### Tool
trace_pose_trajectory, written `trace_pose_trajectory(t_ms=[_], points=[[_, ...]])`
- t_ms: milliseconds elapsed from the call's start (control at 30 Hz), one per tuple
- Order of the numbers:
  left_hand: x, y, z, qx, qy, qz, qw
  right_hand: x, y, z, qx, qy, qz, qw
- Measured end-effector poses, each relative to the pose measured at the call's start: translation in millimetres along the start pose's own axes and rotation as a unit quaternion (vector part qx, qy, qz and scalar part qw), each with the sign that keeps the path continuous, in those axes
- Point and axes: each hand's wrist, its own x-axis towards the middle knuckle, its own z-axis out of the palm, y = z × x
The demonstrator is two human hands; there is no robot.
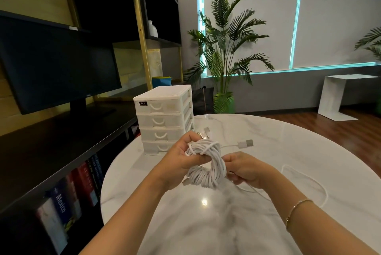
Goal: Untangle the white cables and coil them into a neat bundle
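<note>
- The left hand [181, 154] grips the upper part of the white cable coil [206, 164], fingers curled through its loops.
- The right hand [243, 169] pinches the coil's right side at frame centre.
- A USB plug [245, 143] sticks out to the upper right; a loose cable tail [309, 180] trails across the marble table [268, 131].
- Judgement: keep the coil pinned, feed the tail in evenly and snugly.
- A white drawer unit [164, 118] stands behind.

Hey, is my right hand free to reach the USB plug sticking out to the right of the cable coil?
Probably not yet. The right hand grips the white cable coil along with the left hand. Nothing stands between it and the USB plug, just above it, so letting go would likely clear the way.
</note>
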Motion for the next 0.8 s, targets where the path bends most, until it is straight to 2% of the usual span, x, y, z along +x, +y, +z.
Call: trace_pose_trajectory(t_ms=[67, 200, 267, 333, 367, 400, 467, 533, 667, 800], points=[[2, -3, 3, -0.002, 0.049, -0.004, 0.999, 2, 1, 9, -0.01, -0.002, 0.009, 1.0], [5, -9, 5, -0.008, 0.075, -0.037, 0.996, 0, 2, 18, -0.065, 0.034, 0.007, 0.997], [8, -11, 7, 0.002, 0.1, -0.048, 0.994, -1, 5, 17, -0.119, 0.137, -0.01, 0.983], [13, -16, 9, 0.033, 0.161, -0.047, 0.985, -7, 7, 15, -0.142, 0.312, -0.074, 0.936], [16, -19, 9, 0.049, 0.202, -0.041, 0.977, -12, 6, 18, -0.126, 0.374, -0.124, 0.911], [18, -22, 9, 0.054, 0.24, -0.037, 0.969, -17, 4, 22, -0.111, 0.4, -0.169, 0.894], [22, -27, 12, 0.018, 0.289, -0.042, 0.956, -24, -2, 35, -0.13, 0.379, -0.207, 0.892], [23, -31, 21, -0.033, 0.303, -0.071, 0.95, -25, -3, 48, -0.174, 0.35, -0.172, 0.904], [21, -34, 36, -0.175, 0.241, -0.137, 0.945, -24, -6, 55, -0.242, 0.386, -0.108, 0.884], [21, -37, 37, -0.269, 0.183, -0.166, 0.931, -22, -9, 59, -0.261, 0.372, -0.051, 0.89]])
